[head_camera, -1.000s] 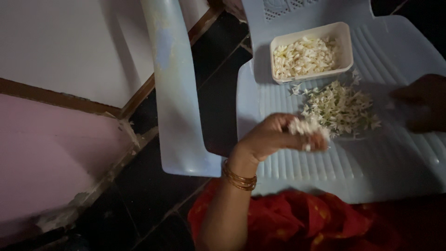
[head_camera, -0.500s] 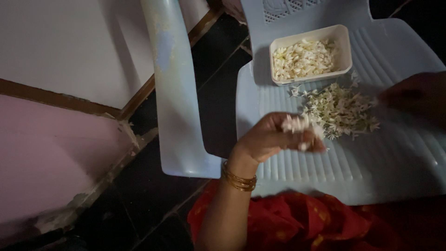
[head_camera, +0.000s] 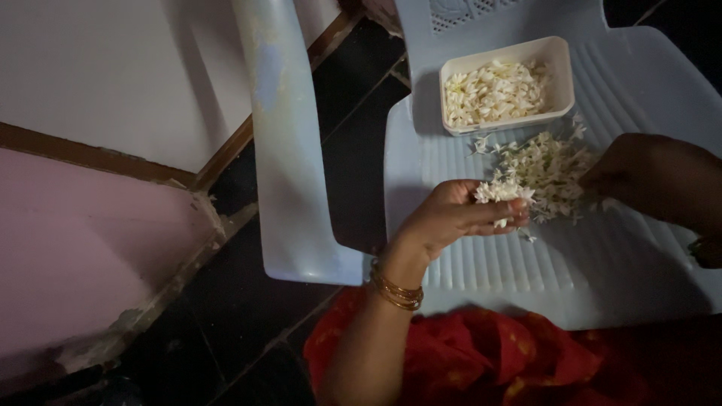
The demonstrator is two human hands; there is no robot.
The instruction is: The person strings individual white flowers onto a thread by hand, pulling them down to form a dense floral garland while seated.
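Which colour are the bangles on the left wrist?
Gold; the bangles show in the head view, below the left hand.

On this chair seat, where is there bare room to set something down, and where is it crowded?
Bare ribbed seat lies below the left hand and right hand, towards the red cloth. The back is crowded: the white tray of flowers, with the loose flower pile right below it.

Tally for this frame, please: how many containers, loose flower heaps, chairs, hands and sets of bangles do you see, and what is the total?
White plastic tub of blossoms: 1
Loose flower heap on the seat: 1
Pale blue plastic chair: 1
Hands: 2, the left hand holding a small bunch of blossoms, the right hand at the heap
Sets of gold bangles: 1
Total: 6
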